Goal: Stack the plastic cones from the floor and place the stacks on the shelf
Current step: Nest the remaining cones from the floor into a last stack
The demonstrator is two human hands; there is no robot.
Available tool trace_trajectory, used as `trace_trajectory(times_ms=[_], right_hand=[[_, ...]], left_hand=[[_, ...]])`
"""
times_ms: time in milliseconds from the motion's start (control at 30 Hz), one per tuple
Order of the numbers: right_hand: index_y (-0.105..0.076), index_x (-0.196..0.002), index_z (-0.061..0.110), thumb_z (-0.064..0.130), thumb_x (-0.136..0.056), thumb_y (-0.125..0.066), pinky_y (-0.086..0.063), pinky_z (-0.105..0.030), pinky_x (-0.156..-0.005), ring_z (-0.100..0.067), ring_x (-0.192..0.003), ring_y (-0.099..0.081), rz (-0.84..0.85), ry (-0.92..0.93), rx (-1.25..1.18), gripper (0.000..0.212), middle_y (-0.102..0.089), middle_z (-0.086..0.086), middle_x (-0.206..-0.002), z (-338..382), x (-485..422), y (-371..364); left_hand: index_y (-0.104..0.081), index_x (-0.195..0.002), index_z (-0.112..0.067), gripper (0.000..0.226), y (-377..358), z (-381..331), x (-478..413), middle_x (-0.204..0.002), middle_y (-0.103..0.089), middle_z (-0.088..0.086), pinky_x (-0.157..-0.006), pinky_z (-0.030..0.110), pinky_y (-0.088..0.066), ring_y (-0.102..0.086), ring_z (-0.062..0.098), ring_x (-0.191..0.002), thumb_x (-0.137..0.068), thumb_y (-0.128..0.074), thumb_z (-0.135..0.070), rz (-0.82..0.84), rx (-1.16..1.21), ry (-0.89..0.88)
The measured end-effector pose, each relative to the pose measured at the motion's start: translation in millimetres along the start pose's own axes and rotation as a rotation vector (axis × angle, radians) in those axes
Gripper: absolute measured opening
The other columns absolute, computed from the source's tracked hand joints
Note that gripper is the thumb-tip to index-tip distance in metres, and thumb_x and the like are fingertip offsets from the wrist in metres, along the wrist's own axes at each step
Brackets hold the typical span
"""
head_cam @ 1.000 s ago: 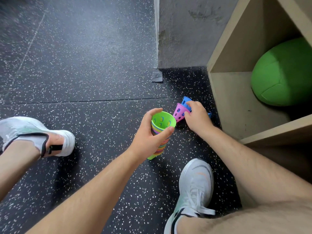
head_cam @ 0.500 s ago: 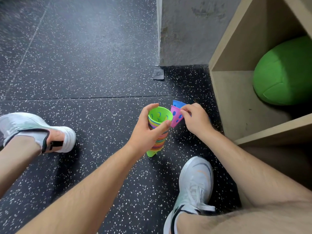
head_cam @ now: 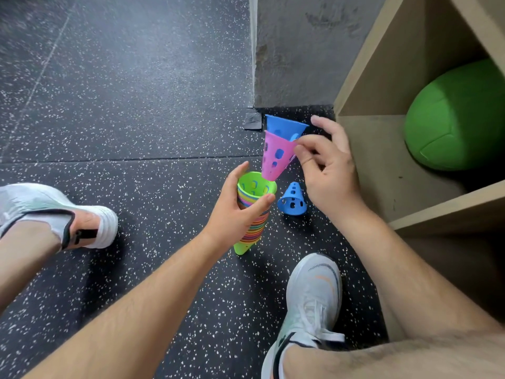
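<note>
Got a pink cone (head_cam: 276,155) with a blue cone (head_cam: 284,127) nested inside, both wide end up, pinched at the pink rim between thumb and forefinger of the right hand (head_cam: 328,170). Pointing tip-down right at the green mouth of the striped stack (head_cam: 255,232), either touching the rim or just over it, can't tell which. Holding that stack wide end up too, left hand (head_cam: 235,212) wrapped round it near the top, thumb on the far side and fingertips on the near rim. Hands close together, not touching. Can't tell whether the stack's point rests on the floor (head_cam: 136,105) or hangs just above it.

Looks like the drop-in step, so: line the pink tip up over the middle of the opening rather than the edge, tilt the pair to match the stack's lean, then let go and press down lightly to seat. Worth pulling the left fingertips back off the rim first, otherwise probably jams there. Easy on the pinch as well; looks like thin, bendy plastic.

Also a loose blue cone (head_cam: 292,201) lying on the floor just beside the stack, mouth toward the camera, under the right hand. Probably next in line.

Further out: wooden shelf (head_cam: 382,160) on the right with a green ball (head_cam: 459,116) in the cubby, grey wall (head_cam: 300,50) behind, white shoe (head_cam: 311,305) planted near the stack.
</note>
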State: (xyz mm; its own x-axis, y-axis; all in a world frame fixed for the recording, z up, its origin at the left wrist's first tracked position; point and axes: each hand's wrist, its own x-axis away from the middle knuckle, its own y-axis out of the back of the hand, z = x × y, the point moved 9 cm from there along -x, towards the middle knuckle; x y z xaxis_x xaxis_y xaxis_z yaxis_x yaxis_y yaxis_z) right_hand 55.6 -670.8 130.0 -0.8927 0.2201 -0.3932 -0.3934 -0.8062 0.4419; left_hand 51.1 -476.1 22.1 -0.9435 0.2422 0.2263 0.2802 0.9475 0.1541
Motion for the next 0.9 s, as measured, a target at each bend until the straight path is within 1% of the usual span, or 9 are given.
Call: trace_trajectory(times_ms=[100,200,267,333,433,533,633,733,900], right_hand=[[-0.073,-0.101,0.003,0.009,-0.096,-0.065,-0.047,-0.022,-0.098,-0.002,-0.111,-0.059,0.142,0.167,0.037,0.012,-0.052,-0.010,-0.140,13.9,11.1,-17.2],[-0.070,-0.107,0.005,0.006,-0.095,-0.065,-0.050,-0.038,-0.102,-0.014,-0.121,-0.059,0.257,0.157,-0.015,0.014,-0.060,-0.008,-0.130,5.9,28.9,-33.7],[-0.064,-0.115,0.007,0.005,-0.095,-0.065,-0.054,-0.042,-0.097,-0.017,-0.117,-0.063,0.310,0.071,-0.094,0.020,-0.063,-0.003,-0.125,-0.8,40.7,-40.5],[-0.058,-0.118,0.010,0.004,-0.095,-0.062,-0.055,-0.038,-0.096,-0.014,-0.115,-0.064,0.345,0.011,-0.150,0.024,-0.064,0.001,-0.125,-3.8,49.7,-44.7],[-0.054,-0.124,0.017,0.009,-0.097,-0.059,-0.055,-0.037,-0.096,-0.009,-0.115,-0.063,0.299,-0.084,-0.125,0.029,-0.061,0.003,-0.131,-21.2,52.3,-43.4],[-0.059,-0.121,0.022,0.013,-0.097,-0.056,-0.051,-0.039,-0.099,-0.005,-0.120,-0.056,0.291,-0.204,0.042,0.025,-0.055,0.005,-0.137,-57.5,50.6,-42.9],[-0.067,-0.112,0.023,0.011,-0.095,-0.056,-0.042,-0.040,-0.109,-0.018,-0.136,-0.043,0.489,-0.118,0.263,0.024,-0.042,0.003,-0.153,-79.3,58.4,-63.0],[-0.069,-0.119,0.026,0.020,-0.095,-0.058,-0.047,-0.044,-0.102,-0.023,-0.142,-0.031,0.652,-0.030,0.476,0.027,-0.029,0.004,-0.162,-92.5,69.6,-85.1],[-0.039,-0.149,0.020,0.030,-0.098,-0.053,-0.044,-0.043,-0.107,-0.023,-0.146,-0.020,0.809,-0.037,0.754,0.054,-0.014,0.004,-0.166,-112.0,72.0,-100.5]], left_hand=[[-0.022,-0.161,-0.035,0.104,0.6,-0.6,0.4,-0.145,-0.057,-0.014,-0.113,0.032,-0.046,-0.060,0.001,-0.128,-0.080,-0.086,-0.046,-0.008,0.009,-0.009],[-0.016,-0.163,-0.034,0.104,2.2,-2.5,0.7,-0.137,-0.060,-0.015,-0.100,0.021,-0.049,-0.065,0.001,-0.121,-0.086,-0.085,-0.027,-0.015,0.043,-0.027],[-0.018,-0.159,-0.046,0.102,3.0,-4.6,0.3,-0.136,-0.062,-0.010,-0.101,0.029,-0.052,-0.067,0.008,-0.119,-0.085,-0.086,-0.030,-0.012,0.066,-0.054],[-0.028,-0.151,-0.057,0.092,5.4,-7.4,0.6,-0.137,-0.062,-0.007,-0.106,0.040,-0.052,-0.068,0.014,-0.120,-0.081,-0.085,-0.039,-0.019,0.063,-0.068],[-0.049,-0.135,-0.047,0.065,9.0,-5.4,-0.6,-0.131,-0.066,0.000,-0.103,0.052,-0.055,-0.070,0.023,-0.113,-0.081,-0.085,-0.041,-0.032,0.060,-0.063],[-0.053,-0.127,-0.037,0.052,9.6,-3.4,0.3,-0.122,-0.070,0.001,-0.097,0.048,-0.059,-0.072,0.022,-0.104,-0.088,-0.084,-0.027,-0.031,0.085,-0.041],[-0.053,-0.125,-0.036,0.049,12.1,-2.3,1.3,-0.119,-0.071,0.001,-0.092,0.039,-0.060,-0.071,0.016,-0.098,-0.088,-0.083,-0.023,-0.040,0.102,-0.031],[-0.053,-0.126,-0.033,0.049,12.5,-0.6,1.5,-0.121,-0.070,0.004,-0.092,0.038,-0.060,-0.071,0.015,-0.098,-0.089,-0.082,-0.021,-0.037,0.097,-0.024],[-0.053,-0.128,-0.036,0.051,8.5,-1.3,0.6,-0.125,-0.067,0.002,-0.097,0.042,-0.058,-0.070,0.020,-0.106,-0.089,-0.083,-0.026,-0.019,0.067,-0.038]])
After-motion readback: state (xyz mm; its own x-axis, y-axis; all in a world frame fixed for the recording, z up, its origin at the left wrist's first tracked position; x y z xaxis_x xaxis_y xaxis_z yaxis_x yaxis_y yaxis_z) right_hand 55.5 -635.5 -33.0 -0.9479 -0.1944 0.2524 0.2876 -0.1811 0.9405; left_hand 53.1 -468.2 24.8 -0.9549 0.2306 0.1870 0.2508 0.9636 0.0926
